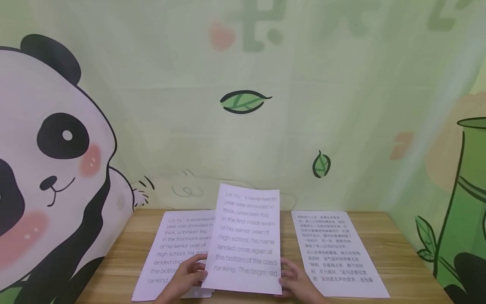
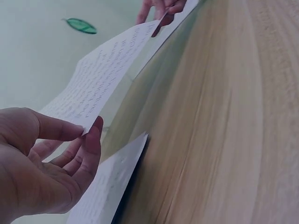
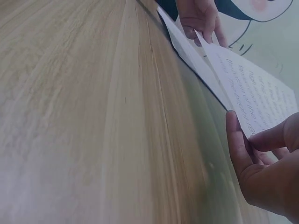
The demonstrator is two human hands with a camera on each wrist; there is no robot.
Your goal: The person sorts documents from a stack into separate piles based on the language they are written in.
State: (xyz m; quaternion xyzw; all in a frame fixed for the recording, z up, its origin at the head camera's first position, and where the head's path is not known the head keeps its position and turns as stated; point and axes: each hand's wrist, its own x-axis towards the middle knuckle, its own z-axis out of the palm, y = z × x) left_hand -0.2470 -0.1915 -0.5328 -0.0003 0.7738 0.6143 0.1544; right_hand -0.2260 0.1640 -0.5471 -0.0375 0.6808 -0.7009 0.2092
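A white sheet of paper (image 1: 247, 236) printed with large English text is held up off the table, tilted toward me. My left hand (image 1: 187, 276) pinches its lower left edge between thumb and fingers, as the left wrist view shows at the sheet's corner (image 2: 88, 122). On the opposite side, my right hand (image 1: 298, 282) pinches the lower right edge; its thumb lies on the printed face in the right wrist view. Behind the left hand lies a paper stack (image 1: 159, 249) with the same English text, partly covered by the raised sheet.
To the right, a sheet with Chinese text (image 1: 334, 253) lies on the wooden table (image 1: 117, 253). A pale green backdrop (image 1: 171, 126) with a printed panda and leaves hangs right behind the table's far edge.
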